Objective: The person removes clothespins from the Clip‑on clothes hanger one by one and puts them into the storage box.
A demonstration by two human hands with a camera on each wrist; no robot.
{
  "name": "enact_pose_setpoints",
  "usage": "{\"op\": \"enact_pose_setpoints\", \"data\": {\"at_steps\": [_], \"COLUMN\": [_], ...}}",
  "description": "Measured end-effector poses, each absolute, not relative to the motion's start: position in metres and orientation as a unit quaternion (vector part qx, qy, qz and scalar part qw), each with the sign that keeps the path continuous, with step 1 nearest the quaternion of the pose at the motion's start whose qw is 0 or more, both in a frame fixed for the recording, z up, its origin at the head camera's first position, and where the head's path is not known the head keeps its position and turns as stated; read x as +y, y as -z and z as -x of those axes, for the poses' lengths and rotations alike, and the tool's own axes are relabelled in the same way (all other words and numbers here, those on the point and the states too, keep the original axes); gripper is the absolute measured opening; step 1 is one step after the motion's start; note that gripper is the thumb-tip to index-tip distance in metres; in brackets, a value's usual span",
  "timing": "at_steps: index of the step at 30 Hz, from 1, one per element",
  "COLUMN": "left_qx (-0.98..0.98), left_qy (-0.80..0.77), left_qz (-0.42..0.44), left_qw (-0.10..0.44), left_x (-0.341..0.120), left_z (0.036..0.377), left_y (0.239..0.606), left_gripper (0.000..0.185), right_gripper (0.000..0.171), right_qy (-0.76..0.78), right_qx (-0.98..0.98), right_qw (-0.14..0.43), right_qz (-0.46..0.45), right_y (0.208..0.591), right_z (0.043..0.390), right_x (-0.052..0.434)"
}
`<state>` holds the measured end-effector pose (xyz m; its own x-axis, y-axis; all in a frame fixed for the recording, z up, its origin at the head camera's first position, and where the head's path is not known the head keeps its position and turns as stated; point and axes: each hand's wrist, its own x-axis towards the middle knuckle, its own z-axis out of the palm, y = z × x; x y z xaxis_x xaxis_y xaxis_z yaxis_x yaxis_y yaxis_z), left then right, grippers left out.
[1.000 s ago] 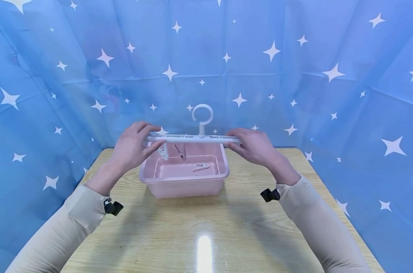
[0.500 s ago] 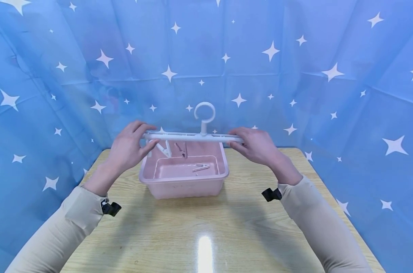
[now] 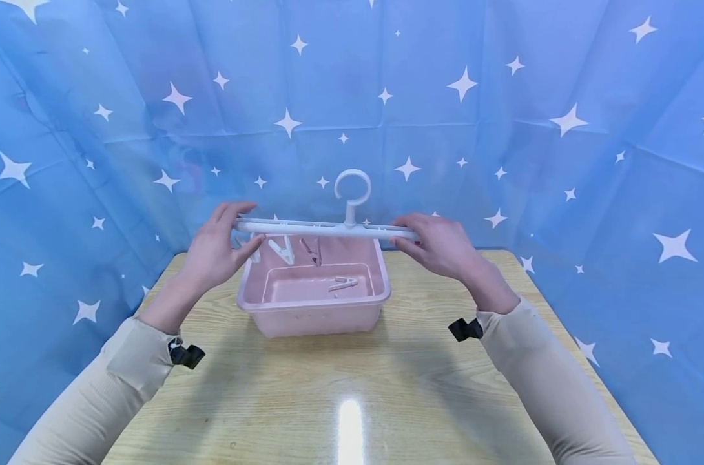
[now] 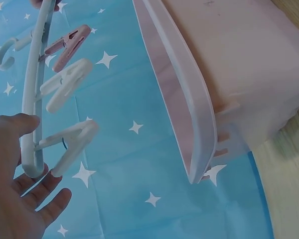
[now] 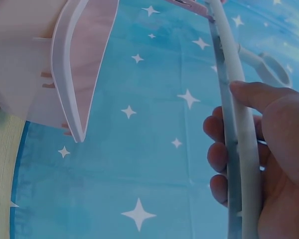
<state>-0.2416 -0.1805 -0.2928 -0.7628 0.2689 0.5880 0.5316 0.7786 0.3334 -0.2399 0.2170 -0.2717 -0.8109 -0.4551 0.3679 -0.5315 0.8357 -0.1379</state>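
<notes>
A white clip hanger [image 3: 305,227] with a round hook is held level above a pink plastic basin [image 3: 317,320]. My right hand [image 3: 439,247] grips its right end, fingers wrapped round the bar in the right wrist view. At the other end, my left hand [image 3: 215,248] holds the bar between thumb and fingers. From the left half hang a pink clip [image 4: 72,47], a white clip [image 4: 67,84] and another white clip [image 4: 72,144] close to the left fingertips [image 4: 56,205]. Inside the basin lies a loose pink clip [image 3: 343,284].
The basin stands toward the back of a wooden table [image 3: 305,394]. A blue curtain with white stars [image 3: 503,116] surrounds the table at the back and sides.
My left hand has shifted left along the hanger toward its end, and more of the hanging clips show. The hanger has moved slightly up, its hook to the right; my right hand moved slightly right.
</notes>
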Motion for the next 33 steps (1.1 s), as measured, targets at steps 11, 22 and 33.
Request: {"op": "enact_pose_setpoints", "data": {"at_steps": [11, 22, 33], "left_qx": [-0.894, -0.892, -0.832], "left_qy": [0.326, 0.352, 0.503], "left_qz": [0.208, 0.205, 0.190], "left_qw": [0.224, 0.195, 0.137], "left_x": [-0.186, -0.192, -0.198], "left_z": [0.245, 0.245, 0.238], "left_y": [0.295, 0.300, 0.300], "left_gripper": [0.063, 0.059, 0.055], "right_gripper": [0.038, 0.039, 0.039], "right_qy": [-0.120, -0.123, -0.143], "right_qx": [-0.945, -0.946, -0.943], "right_qw": [0.163, 0.160, 0.158], "right_qz": [-0.256, -0.254, -0.257], "right_y": [0.269, 0.266, 0.265], "right_z": [0.238, 0.236, 0.236], "right_x": [0.217, 0.217, 0.217]}}
